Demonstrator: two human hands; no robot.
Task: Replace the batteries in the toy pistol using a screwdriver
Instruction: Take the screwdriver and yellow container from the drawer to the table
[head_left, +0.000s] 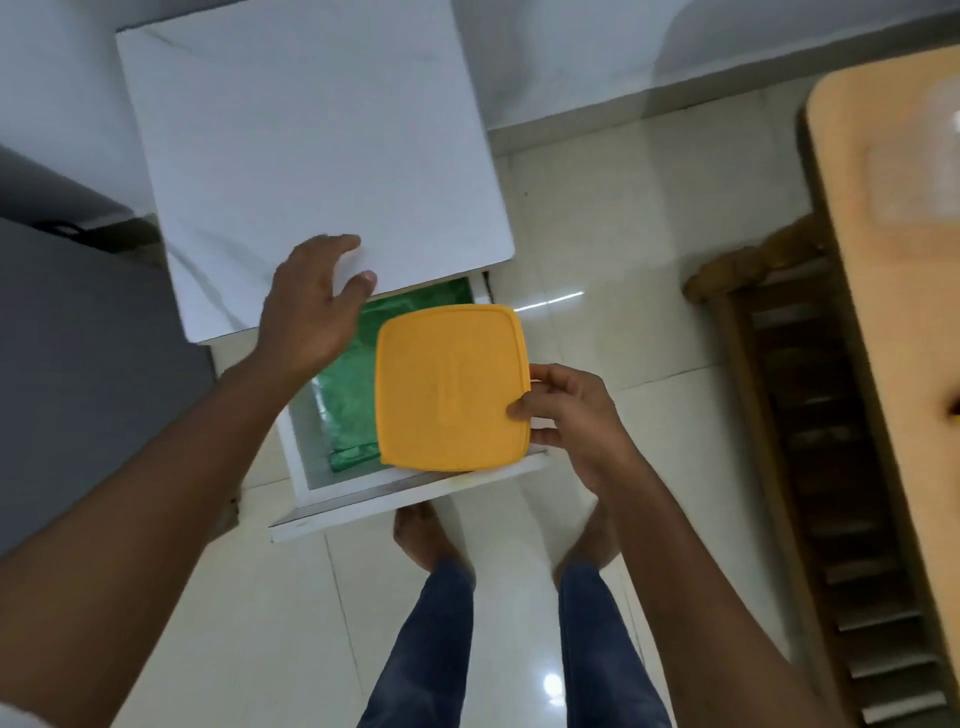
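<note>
You stand barefoot on a pale tiled floor (623, 234), looking down at a small white cabinet (311, 130) with its drawer (405, 499) pulled out toward you. Your right hand (571, 415) holds a yellow lidded box (452, 389) by its right edge, fingers (524, 408) pinched on the lid rim, above the drawer's right half. Your left hand (311, 306) hovers over the cabinet top's near edge, fingers spread wide and holding nothing. A green bag (353, 395) lies in the drawer. No toy pistol, screwdriver or batteries are in view, so the task seems barely begun; you appear to be fetching supplies, and every step on the pistol remains. Open floor lies to the right of the drawer, up to a wooden chair (805, 415) at a tan counter (883, 312); a grey unit (78, 364) sits just beside the cabinet's left edge.
</note>
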